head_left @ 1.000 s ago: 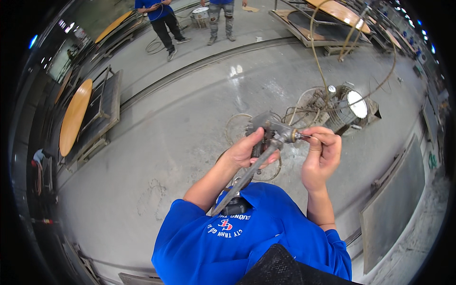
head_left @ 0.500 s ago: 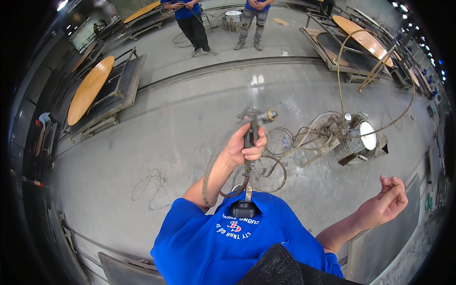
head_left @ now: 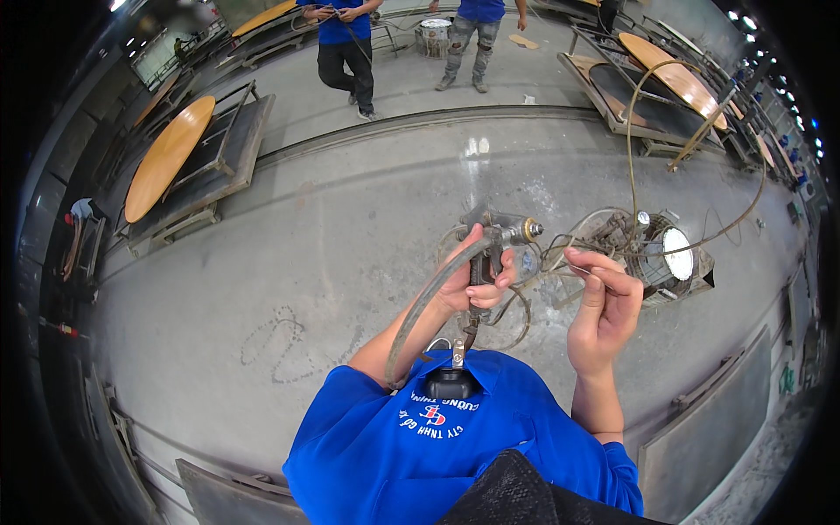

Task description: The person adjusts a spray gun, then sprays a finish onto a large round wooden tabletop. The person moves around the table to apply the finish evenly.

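My left hand (head_left: 457, 287) is closed around the grip of a metal spray gun (head_left: 500, 234), which I hold up in front of my chest. The nozzle, with a brass-coloured ring, points to the right. A grey hose (head_left: 418, 306) loops from the gun down past my left forearm. My right hand (head_left: 605, 317) is raised to the right of the nozzle and apart from it. Its thumb and fingertips are pinched together; a thin pale sliver seems to show between them, too small to name.
A pail with a white top (head_left: 677, 254) stands on the floor at right, with tangled hoses (head_left: 560, 254) around it. Oval wooden panels lie on racks at left (head_left: 171, 159) and far right (head_left: 669, 70). Two people in blue shirts (head_left: 346, 28) stand at the back.
My right hand has swung in from the far right to beside the gun's nozzle. The spray gun has shifted slightly right and down. One person at the back has stepped.
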{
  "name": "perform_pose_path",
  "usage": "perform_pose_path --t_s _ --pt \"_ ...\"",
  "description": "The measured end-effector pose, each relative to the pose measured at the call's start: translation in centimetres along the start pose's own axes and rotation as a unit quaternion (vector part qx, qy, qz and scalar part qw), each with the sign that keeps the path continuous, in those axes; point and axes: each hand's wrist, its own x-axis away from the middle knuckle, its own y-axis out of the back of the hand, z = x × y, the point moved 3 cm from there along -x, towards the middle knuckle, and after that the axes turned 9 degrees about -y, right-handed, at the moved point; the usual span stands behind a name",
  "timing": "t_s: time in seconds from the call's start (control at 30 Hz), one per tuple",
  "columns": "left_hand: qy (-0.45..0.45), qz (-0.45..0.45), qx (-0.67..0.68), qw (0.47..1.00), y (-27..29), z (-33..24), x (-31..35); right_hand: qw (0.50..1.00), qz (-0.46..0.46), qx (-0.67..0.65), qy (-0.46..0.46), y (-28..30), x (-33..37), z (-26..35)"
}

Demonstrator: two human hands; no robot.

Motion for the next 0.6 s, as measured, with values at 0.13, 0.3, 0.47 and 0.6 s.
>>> perform_pose_path --t_s 0.13,0.3,0.47,0.6 --pt "0.008 -0.014 -0.014 1.0 -0.4 0.5 0.0 0.999 0.003 0.043 0.026 -0.6 -0.3 -0.4" --pt "0.027 -0.01 -0.042 0.999 -0.9 0.9 0.0 0.999 -0.009 0.038 0.021 -0.9 -0.3 0.0" --pt "0.017 -0.003 -0.012 1.0 -0.8 1.3 -0.1 0.991 -0.089 0.093 0.044 0.0 -0.2 0.5" --pt "0.023 -0.013 -0.02 0.999 -0.8 1.3 0.1 0.991 -0.093 0.091 0.039 0.4 -0.1 0.7"
